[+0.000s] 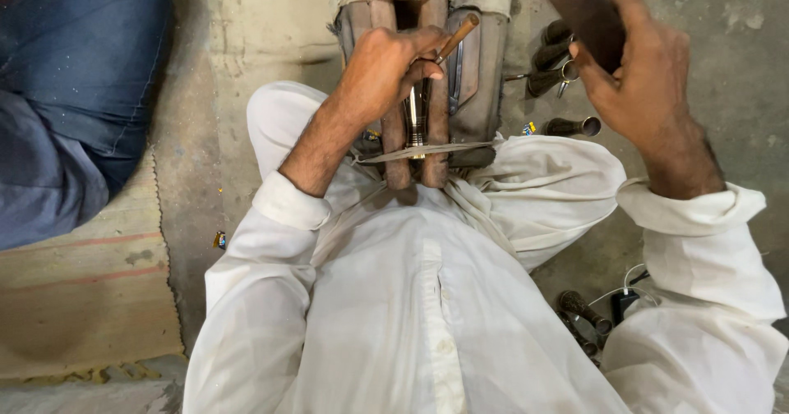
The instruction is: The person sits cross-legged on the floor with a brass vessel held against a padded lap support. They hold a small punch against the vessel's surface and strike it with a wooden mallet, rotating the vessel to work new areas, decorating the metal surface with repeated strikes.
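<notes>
Sitting on the floor in loose white clothes, the person has a wooden clamp block (427,94) wedged upright between the knees, a thin band (427,149) stretched across its lower part. Standing in the slot between the block's two brown uprights is a slim, shiny metal piece (416,118), so the work is already mounted and held fast. The left hand (386,73) is closed around a thin wooden-handled tool (457,38), pinching it between thumb and fingers with the handle slanting up to the right and the working end hidden behind the fingers, right at the top of the metal piece. The right hand (637,61) is wrapped tight around a thick dark wooden handle (585,11), raised well above and to the right of the block; whatever head it carries is out of the picture. From how things stand, I'd judge the work is mid-stroke rather than finished: the piece sits in the clamp and both tools are in hand. Several dark metal ferrules (567,77) lie on the concrete floor (723,94) just beside the block, and more (585,311) near the right knee; whether those are done or waiting I cannot tell. A woven mat (82,299) lies off to the left.
</notes>
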Demonstrator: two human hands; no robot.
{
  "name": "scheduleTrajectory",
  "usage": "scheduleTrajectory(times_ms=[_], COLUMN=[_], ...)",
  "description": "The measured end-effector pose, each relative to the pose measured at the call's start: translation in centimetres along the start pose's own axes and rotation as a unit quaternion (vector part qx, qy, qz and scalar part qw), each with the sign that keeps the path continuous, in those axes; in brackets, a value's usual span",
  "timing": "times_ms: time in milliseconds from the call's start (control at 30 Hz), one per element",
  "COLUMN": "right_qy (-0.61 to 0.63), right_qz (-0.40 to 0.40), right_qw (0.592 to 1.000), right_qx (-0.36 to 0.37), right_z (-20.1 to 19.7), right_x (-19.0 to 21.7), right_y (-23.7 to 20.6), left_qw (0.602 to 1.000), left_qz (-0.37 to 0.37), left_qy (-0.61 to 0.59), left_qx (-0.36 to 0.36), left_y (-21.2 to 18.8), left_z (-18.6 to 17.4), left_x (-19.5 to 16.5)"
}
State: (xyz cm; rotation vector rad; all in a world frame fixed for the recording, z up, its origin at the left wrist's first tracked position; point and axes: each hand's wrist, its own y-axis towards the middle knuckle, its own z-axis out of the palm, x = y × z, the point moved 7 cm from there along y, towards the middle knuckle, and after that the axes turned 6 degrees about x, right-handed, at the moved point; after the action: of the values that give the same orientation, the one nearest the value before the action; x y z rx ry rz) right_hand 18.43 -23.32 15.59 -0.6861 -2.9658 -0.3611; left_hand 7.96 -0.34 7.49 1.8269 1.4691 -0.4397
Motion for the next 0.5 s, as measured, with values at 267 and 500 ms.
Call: scheduleTrajectory(times_ms=[267,500], right_qy=[0.062,-0.047], right_qz=[0.16,0.015], right_qw=[0.98,0.995], right_qx=[0.096,0.086], right_z=[1.4,1.4], right_x=[-2.6,-1.0], right_y=[-0.1,0.7], left_qw=[0.999,0.988], left_qz=[-0.041,-0.033], left_qy=[-0.003,-0.079], left_qx=[0.02,-0.126], left_y=[-0.3,-2.4], left_z=[0.9,0.4], left_x=[1.3,2.8])
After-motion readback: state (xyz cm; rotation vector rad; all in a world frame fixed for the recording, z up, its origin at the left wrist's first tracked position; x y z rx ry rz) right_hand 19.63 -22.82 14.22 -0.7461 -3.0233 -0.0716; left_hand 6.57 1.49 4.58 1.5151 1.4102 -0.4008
